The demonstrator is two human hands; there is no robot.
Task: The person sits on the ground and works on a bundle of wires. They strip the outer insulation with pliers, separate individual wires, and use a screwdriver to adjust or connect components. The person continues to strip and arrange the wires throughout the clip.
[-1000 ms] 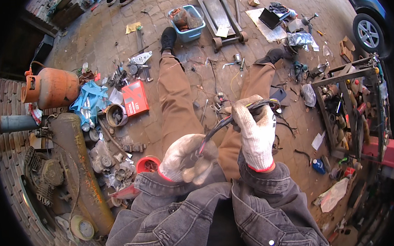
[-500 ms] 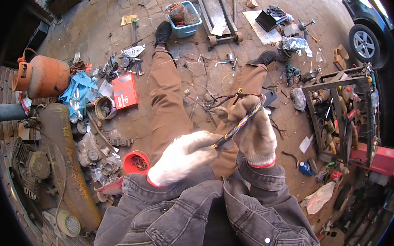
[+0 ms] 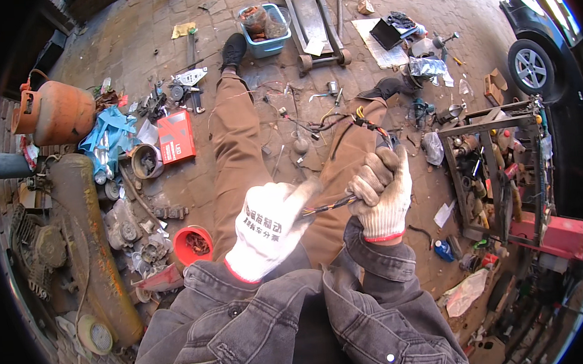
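Note:
A wiring harness (image 3: 331, 205) with multicoloured strands runs between my two gloved hands. My left hand (image 3: 265, 225), in a white knit glove with dark print on its back, pinches one end of the stretch between thumb and fingers. My right hand (image 3: 380, 191), its glove soiled at the fingers, is closed around the harness. Beyond that hand the harness continues away from me, where yellow, black and red wires (image 3: 360, 119) fan out with small connectors above my right leg. The tip inside my left fingers is hidden.
Between my legs and the left-hand clutter stands a red bucket (image 3: 192, 245) of scraps. Further off are a red box (image 3: 176, 136), an orange gas cylinder (image 3: 65, 112), a blue basket (image 3: 269, 46) and a floor jack (image 3: 314, 27). A metal frame (image 3: 488, 122) full of tools stands right.
My left hand has turned so its glove's back faces up. My right hand has moved slightly down, its fingers curling over the harness. The branched wires now spread out further away.

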